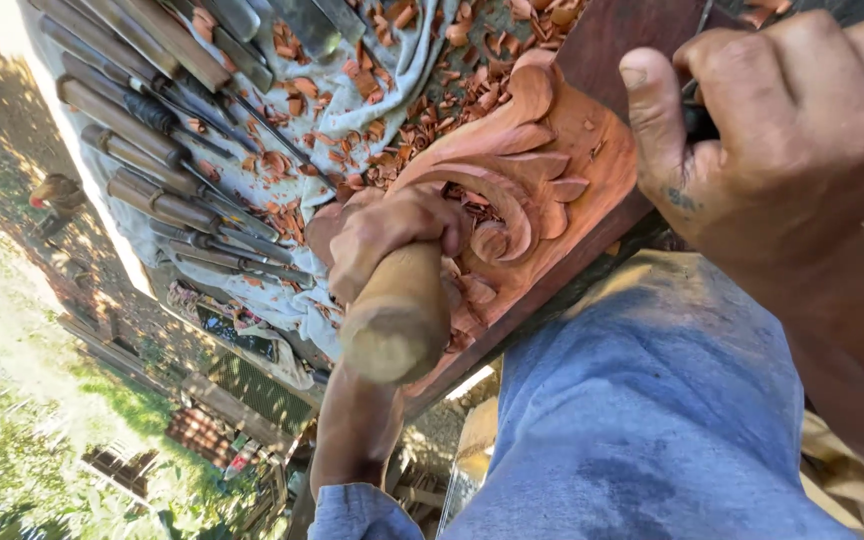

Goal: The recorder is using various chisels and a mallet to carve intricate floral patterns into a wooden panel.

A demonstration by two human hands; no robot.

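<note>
A reddish wood panel (592, 150) carved with a scroll and leaf pattern lies on the bench. My left hand (392, 232) is wrapped around a round, pale wooden mallet (395, 310), whose butt end points at the camera just in front of the carving. My right hand (782, 140) is close to the camera at the upper right, fingers closed around a dark tool handle (697, 120) that is mostly hidden. Its tip is out of sight behind the hand. A blue sleeve (352, 512) covers my left forearm.
A row of several wood-handled chisels (142, 150) lies on a grey cloth (372, 40) to the left of the carving. Reddish wood chips (432, 110) are scattered around it. Blue clothing (652, 420) fills the lower right. Grass and stacked items (212, 430) lie far below at left.
</note>
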